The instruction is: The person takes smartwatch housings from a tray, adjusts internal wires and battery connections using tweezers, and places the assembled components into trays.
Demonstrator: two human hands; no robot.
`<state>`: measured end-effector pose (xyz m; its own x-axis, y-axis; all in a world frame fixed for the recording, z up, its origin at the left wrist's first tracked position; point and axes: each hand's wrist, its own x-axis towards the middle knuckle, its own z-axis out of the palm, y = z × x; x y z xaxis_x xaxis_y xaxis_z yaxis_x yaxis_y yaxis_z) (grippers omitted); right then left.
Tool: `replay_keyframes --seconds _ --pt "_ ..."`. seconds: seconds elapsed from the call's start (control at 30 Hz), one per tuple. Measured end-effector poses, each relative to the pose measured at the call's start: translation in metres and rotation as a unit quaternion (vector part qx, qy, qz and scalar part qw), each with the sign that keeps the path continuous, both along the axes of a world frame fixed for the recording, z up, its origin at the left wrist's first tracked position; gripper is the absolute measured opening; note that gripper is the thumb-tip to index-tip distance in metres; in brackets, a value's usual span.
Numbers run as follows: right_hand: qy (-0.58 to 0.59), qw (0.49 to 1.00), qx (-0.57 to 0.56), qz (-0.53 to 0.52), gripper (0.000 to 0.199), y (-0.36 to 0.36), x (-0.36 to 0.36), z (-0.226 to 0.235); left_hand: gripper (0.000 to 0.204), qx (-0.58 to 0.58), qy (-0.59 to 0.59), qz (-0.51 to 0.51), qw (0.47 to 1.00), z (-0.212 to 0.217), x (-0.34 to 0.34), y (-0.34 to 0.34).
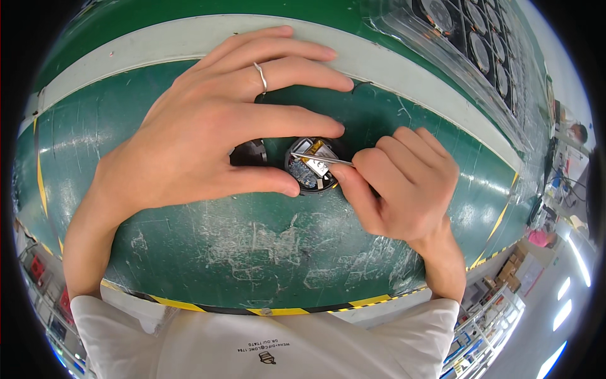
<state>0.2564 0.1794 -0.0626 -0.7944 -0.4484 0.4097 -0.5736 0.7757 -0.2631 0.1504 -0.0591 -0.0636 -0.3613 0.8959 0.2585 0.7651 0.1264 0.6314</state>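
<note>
Silver tweezers (323, 159) sit pinched in your right hand (404, 183), tips over the open device (314, 168) on the bench (252, 252) — your left hand (208, 129) clasps its rim between thumb and forefinger, seemingly to keep it from sliding.

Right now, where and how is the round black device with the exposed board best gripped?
By its black rim, probably from the left, pinched across near and far edges. It's round, and the open face bares a circuit board and silver part, so I'd keep off those. Tweezers in the right hand cross that face from the right; the left hand reaches in from the left.
</note>
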Motion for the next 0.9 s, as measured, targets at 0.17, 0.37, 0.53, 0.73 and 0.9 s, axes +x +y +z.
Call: replay_keyframes --seconds 0.17,0.37,0.53,0.73,0.9 --pt "-0.047 0.998 -0.04 0.005 0.026 0.0026 -0.004 -0.0012 0.057 -0.004 0.002 0.0 1.0 0.0004 0.0003 0.0006" --pt "-0.076 0.995 -0.059 0.01 0.026 0.0025 -0.0031 -0.0001 0.057 -0.009 0.006 0.0 1.0 0.0011 0.0 0.0013" --pt "-0.08 0.994 -0.067 0.015 0.027 0.0049 -0.0037 -0.0002 0.057 -0.011 0.008 0.0 1.0 0.0014 -0.0003 0.0015" --pt "-0.1 0.992 -0.079 0.02 0.027 0.0069 -0.0043 0.0024 0.057 -0.012 0.004 0.0 1.0 0.0009 -0.0002 0.0015" --pt "-0.114 0.989 -0.086 0.031 0.027 0.0083 -0.0055 0.0045 0.058 -0.013 0.004 0.001 1.0 0.0012 0.0 0.0009"
